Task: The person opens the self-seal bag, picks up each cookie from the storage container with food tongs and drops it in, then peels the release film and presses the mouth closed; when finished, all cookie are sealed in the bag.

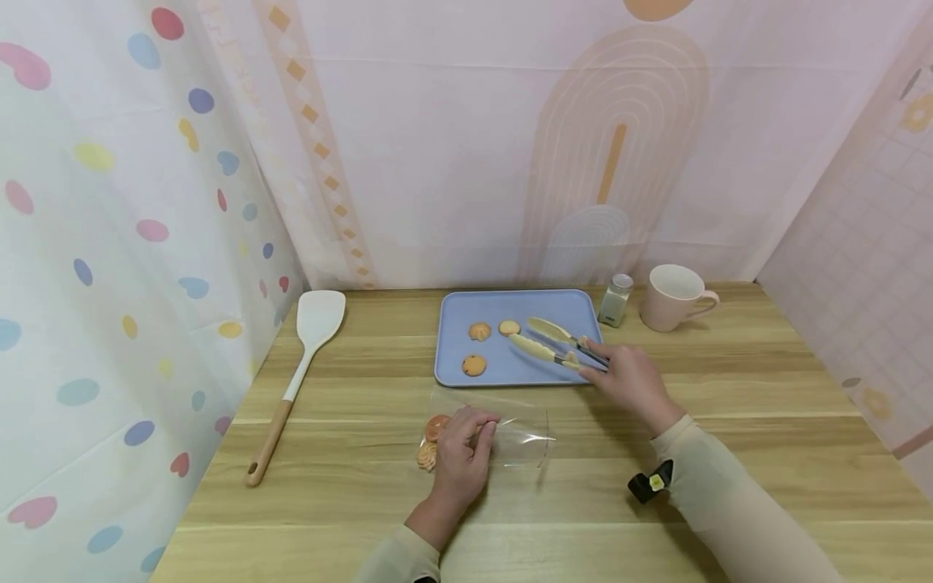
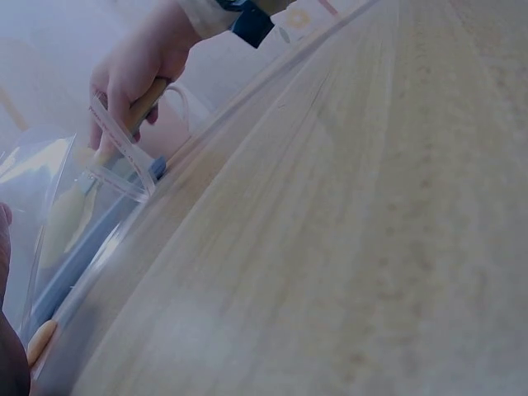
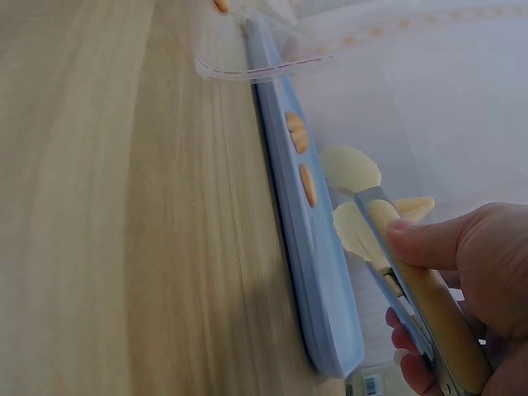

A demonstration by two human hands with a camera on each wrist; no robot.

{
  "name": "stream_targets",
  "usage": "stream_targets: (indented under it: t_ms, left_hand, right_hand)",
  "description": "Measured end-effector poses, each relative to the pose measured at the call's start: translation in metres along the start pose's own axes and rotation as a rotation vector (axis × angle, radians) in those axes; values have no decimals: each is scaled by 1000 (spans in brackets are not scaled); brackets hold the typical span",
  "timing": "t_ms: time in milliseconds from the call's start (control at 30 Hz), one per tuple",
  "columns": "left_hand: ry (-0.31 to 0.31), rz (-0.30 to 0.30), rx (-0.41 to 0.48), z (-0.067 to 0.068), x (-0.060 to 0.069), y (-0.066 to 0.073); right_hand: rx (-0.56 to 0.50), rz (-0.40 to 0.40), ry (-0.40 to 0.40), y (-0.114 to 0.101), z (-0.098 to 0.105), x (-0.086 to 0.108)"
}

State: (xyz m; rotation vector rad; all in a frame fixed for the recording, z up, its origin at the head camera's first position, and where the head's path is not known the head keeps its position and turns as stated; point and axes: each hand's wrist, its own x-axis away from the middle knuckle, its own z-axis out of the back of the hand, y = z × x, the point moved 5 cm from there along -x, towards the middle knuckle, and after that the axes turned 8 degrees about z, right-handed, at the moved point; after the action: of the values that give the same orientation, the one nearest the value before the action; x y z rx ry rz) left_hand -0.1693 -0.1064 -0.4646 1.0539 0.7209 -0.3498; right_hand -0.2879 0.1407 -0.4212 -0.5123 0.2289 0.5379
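Note:
My right hand (image 1: 630, 380) grips a pair of tongs (image 1: 535, 346), whose cream tips are spread apart over the blue tray (image 1: 539, 375). Several cookies lie on that tray: a ridged one (image 1: 479, 331), a pale round one (image 1: 509, 327) and a dotted one (image 1: 474, 365). Nothing shows between the tong tips. In front of the tray, my left hand (image 1: 462, 457) pinches a clear plastic bag (image 1: 521, 445) with thumb and fingers. Cookies (image 1: 427, 455) sit at the bag's left end, partly hidden by the hand. The right wrist view shows the thumb pressing the tongs' tan handle (image 3: 429, 305).
A white spatula (image 1: 318, 320) with a wooden handle lies at the left. Right of the tray stand a small glass shaker (image 1: 616, 300) and a pink mug (image 1: 672, 298). Patterned curtains (image 1: 452, 146) border the wooden table (image 1: 350, 502) at the back and sides.

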Motion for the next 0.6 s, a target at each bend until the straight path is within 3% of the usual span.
stream_targets:
  t_ms: [267,600]
  left_hand:
    - [2,-20,10,0,-1,0]
    - [11,-52,17,0,1,2]
  right_hand:
    - [26,-31,-55,2,-12,-14]
    - [61,-48,-63,2,-17,-21]
